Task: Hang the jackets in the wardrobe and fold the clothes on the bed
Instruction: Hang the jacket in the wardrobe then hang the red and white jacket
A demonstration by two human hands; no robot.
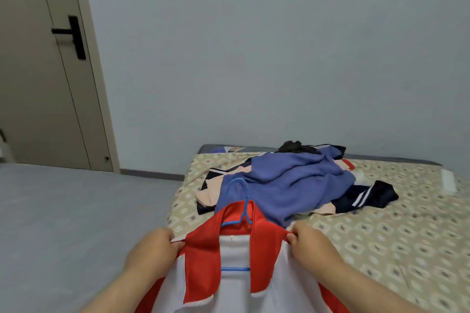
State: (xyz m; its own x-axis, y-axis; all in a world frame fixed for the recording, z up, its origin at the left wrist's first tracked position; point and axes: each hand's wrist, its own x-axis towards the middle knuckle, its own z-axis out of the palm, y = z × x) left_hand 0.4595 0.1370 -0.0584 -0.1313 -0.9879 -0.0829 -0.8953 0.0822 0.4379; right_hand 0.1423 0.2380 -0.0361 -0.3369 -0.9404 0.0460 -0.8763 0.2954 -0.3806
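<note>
A red and white jacket [203, 256] lies in front of me at the near corner of the bed [381, 249], with a blue hanger [240, 201] inside its collar. My left hand [155, 249] grips the jacket's left shoulder. My right hand [309, 241] pinches its right shoulder. Beyond the jacket a pile of clothes sits on the bed: a blue-purple garment [292, 180] on top, a navy piece with white stripes [366, 195], pink fabric [208, 195] and a black item [295, 146].
The bed has a beige patterned cover and stands against a pale wall. A grey floor [76, 211] spreads to the left. A closed door [45, 71] with a black handle is at the far left. No wardrobe is in view.
</note>
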